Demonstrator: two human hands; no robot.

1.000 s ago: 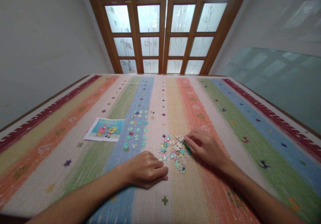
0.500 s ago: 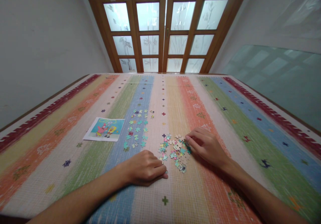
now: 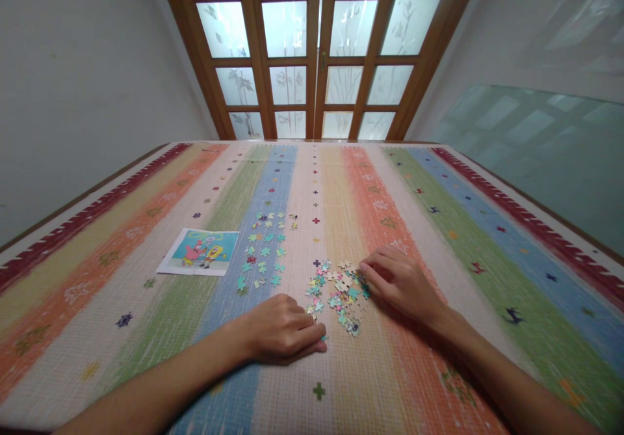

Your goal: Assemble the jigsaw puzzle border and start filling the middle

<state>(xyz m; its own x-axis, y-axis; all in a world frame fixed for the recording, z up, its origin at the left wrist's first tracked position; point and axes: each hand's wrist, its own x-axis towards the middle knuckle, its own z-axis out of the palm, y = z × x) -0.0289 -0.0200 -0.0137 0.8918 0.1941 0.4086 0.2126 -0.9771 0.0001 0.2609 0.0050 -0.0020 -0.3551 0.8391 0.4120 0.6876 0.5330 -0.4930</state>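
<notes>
A loose heap of jigsaw puzzle pieces (image 3: 344, 283), some face up in teal, yellow and pink and some showing plain backs, lies on the striped cloth between my hands. My left hand (image 3: 287, 329) rests at the heap's near left side, its fingers curled together. A sliver of a teal puzzle piece (image 3: 324, 337) shows at those fingertips. At the heap's right edge, my right hand (image 3: 397, 282) has thumb and fingers drawn together beside the pieces; what they hold, if anything, is hidden.
Several sorted puzzle pieces (image 3: 265, 251) lie spaced in rough columns left of the heap. Further left is a printed cartoon picture (image 3: 199, 253). The striped tablecloth (image 3: 312, 415) covers the table, with a glass-paned wooden door (image 3: 314, 64) beyond its far edge.
The view has shifted slightly. My left fingers have moved a little at the teal piece, while my right hand stays at the heap's edge.
</notes>
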